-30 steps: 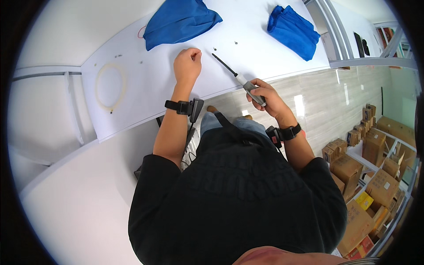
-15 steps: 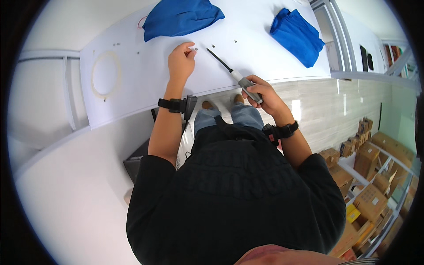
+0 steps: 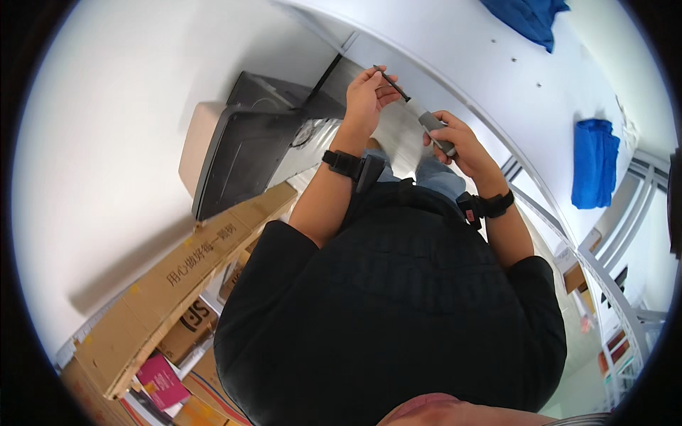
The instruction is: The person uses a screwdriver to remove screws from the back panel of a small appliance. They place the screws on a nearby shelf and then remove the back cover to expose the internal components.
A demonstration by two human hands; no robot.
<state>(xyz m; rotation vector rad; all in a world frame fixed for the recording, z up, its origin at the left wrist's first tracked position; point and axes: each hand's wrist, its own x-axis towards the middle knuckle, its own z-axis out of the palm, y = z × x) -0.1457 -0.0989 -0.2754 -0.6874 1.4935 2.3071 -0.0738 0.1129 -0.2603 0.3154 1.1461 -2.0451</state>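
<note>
My right hand (image 3: 458, 142) is wrapped round the grey handle of a screwdriver (image 3: 434, 129). Its dark shaft slants up and left, off the near edge of the white table (image 3: 455, 42). At the shaft's tip is my left hand (image 3: 366, 103), thumb and forefinger drawn together and the other fingers bent. Whatever sits between those fingertips is too small to make out. Small dark screws (image 3: 513, 59) lie on the tabletop beyond the right hand. Both wrists wear black straps with small devices.
One blue cloth (image 3: 527, 18) lies at the far edge, and a folded blue cloth (image 3: 595, 163) on the right. To the left stands a dark grey case-like object (image 3: 249, 156). Cardboard boxes (image 3: 170, 284) fill the lower left. Metal frame bars (image 3: 611, 280) are at right.
My body has turned left, so the table now lies to the right. Both hands have left the tabletop area, and my left hand has come to the screwdriver's tip.
</note>
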